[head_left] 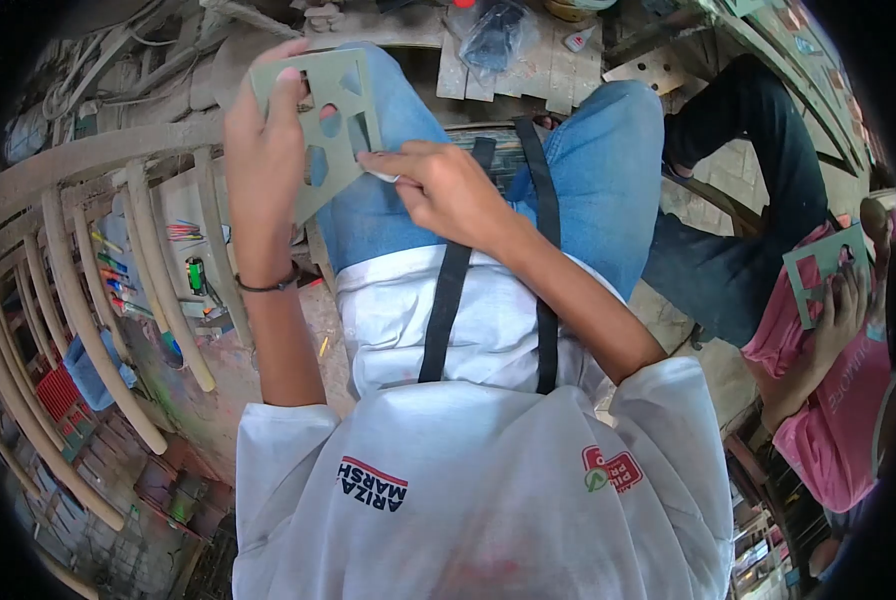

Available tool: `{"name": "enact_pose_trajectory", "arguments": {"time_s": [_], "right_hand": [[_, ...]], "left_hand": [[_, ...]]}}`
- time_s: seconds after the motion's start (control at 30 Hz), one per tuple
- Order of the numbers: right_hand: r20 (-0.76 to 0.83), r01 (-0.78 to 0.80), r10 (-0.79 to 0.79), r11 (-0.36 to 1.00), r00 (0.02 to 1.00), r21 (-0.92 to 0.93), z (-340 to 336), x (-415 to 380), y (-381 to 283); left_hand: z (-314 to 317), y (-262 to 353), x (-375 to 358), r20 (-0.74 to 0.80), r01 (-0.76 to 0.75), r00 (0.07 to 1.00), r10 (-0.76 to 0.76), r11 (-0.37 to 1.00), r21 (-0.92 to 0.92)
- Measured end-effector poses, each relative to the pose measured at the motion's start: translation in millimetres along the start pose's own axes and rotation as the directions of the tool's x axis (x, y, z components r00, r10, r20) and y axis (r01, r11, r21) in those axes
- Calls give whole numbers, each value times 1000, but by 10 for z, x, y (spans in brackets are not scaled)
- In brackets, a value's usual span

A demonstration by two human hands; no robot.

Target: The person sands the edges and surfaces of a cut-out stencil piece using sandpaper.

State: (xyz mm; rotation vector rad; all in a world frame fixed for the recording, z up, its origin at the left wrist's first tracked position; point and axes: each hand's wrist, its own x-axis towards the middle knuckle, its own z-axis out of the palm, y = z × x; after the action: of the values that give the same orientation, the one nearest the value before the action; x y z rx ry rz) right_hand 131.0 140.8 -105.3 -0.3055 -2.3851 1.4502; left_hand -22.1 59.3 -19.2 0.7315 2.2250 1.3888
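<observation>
My left hand (268, 135) grips a flat grey-green board (341, 150) by its left side, thumb on the upper face. The board has several cut-out shapes, among them a triangle, an oval and a rectangle. It is held tilted over my left thigh. My right hand (446, 190) is closed around a small pale folded piece (382, 177), its fingertips at the board's right edge beside the rectangular cut-out. What the piece is made of I cannot tell.
A slatted wooden bench (148, 300) stands at the left, with pens and small items behind its slats. At right, a person in pink holds a similar board (808, 270). A clear plastic bag (493, 40) and a small white bottle (578, 39) lie ahead.
</observation>
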Motion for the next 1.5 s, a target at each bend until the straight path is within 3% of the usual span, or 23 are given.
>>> {"name": "enact_pose_trajectory", "arguments": {"time_s": [0.03, 0.1, 0.13, 0.2, 0.3, 0.47, 0.53, 0.63, 0.7, 0.8, 0.87, 0.93, 1.03, 1.1, 1.13, 1.2, 1.27, 1.33, 1.4, 1.5], "right_hand": [[9, 5, -5, 1000, 1000, 22, 10, -17, 48], [25, -8, 10, 997, 1000, -75, -63, -19, 236], [46, -15, 22, 987, 999, -160, -63, -14, 293], [47, 35, -26, 977, 999, -213, -27, -24, 323], [80, 127, -107, 944, 991, -306, -100, 5, 362], [57, 185, -177, 898, 982, -399, -176, 144, 504], [25, 131, -131, 915, 991, -381, -172, 145, 480], [96, 176, -150, 895, 984, -411, -193, 139, 442], [61, 169, -159, 881, 985, -442, -295, 224, 504], [37, 178, -178, 909, 983, -378, -107, 152, 427], [51, 229, -227, 902, 973, -366, -112, 116, 398], [146, 224, -177, 873, 973, -433, -291, 193, 443], [127, 257, -223, 865, 966, -431, -307, 270, 543], [113, 255, -229, 865, 967, -433, -288, 235, 525], [114, 260, -233, 860, 966, -439, -325, 238, 519], [197, 274, -200, 820, 960, -502, -420, 232, 489], [215, 282, -196, 804, 957, -523, -511, 255, 458], [162, 328, -289, 758, 944, -563, -505, 252, 489], [126, 342, -330, 755, 935, -559, -495, 241, 480], [46, 270, -290, 804, 956, -530, -467, 196, 459]], "left_hand": [[45, -15, 55, 8, -2, 1000, 2, 1000, -6], [130, -36, 190, 201, 24, 979, 24, 972, -235], [111, -45, 258, 200, 21, 980, 26, 972, -232], [53, -53, 389, 371, 94, 928, -17, 978, -188], [48, -52, 514, 467, 53, 884, 0, 993, -101], [107, -71, 672, 527, 84, 849, -28, 993, -82], [125, -82, 730, 538, 92, 842, -28, 992, -92], [167, -79, 745, 574, 114, 816, -60, 992, -58], [197, -67, 733, 566, 20, 824, 7, 999, -42], [226, -101, 740, 581, 21, 814, 30, 996, -82], [251, -107, 736, 589, -36, 804, 79, 996, -84], [274, -121, 719, 606, -75, 788, 114, 993, -90], [261, -116, 832, 646, -169, 753, 124, 986, 8], [314, -76, 890, 748, -288, 649, 138, 955, 73], [341, -20, 896, 745, -294, 650, 147, 953, 68], [429, 89, 883, 808, -200, 589, 7, 970, 137], [500, 132, 901, 823, -216, 568, 16, 968, 130], [593, 98, 978, 834, -236, 551, 28, 964, 124], [673, 8, 1027, 861, -368, 500, 95, 923, 112], [708, -19, 1031, 836, -230, 549, -7, 960, 159]]}}
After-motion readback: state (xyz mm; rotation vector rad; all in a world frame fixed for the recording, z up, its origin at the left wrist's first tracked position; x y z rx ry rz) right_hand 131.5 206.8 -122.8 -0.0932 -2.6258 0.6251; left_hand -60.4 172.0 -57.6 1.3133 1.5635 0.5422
